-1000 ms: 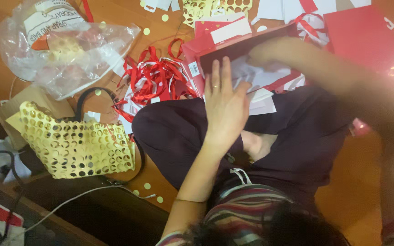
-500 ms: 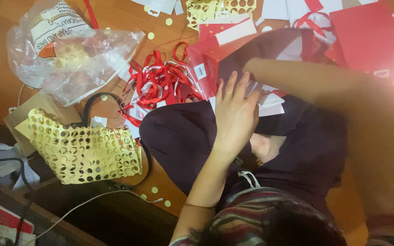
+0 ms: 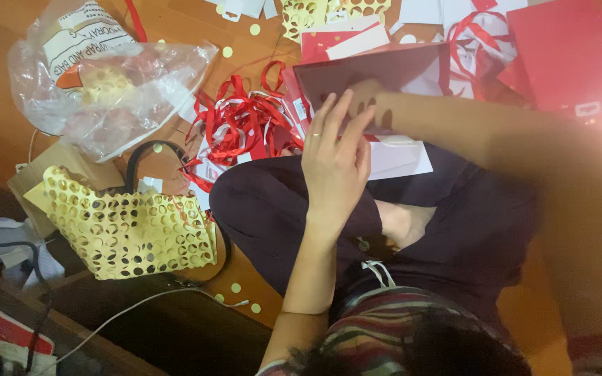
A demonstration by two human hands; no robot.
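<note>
**Both hands on the red paper bag, floor packed on every side**

Person is sitting cross-legged on the wooden floor (image 3: 196,28), looking down at their lap. The red paper bag (image 3: 377,73) stands tipped up just past their knees, its top edge running roughly level across the view. Left hand (image 3: 336,163) is up in front of the bag with fingers spread and straight, fingertips touching its lower edge, nothing clenched, so that grip is released. Right hand (image 3: 364,94) comes in from the right side and lies against the bag's face; it's mostly hidden behind the left fingers, so I can't tell if it's pinching anything.

Right below the bag, flat white paper sheets (image 3: 398,157) lie on the lap, touching the bag's bottom edge. Left of the bag there's a tangle of red ribbon (image 3: 238,122) butting against its side. Further left, a crumpled clear plastic bag (image 3: 106,83), and nearer the person than that, a yellow sheet punched full of holes (image 3: 130,226). Right of the bag, another red sheet (image 3: 573,56).

Only open room near the bag is a strip of bare floor up and to its left.
</note>
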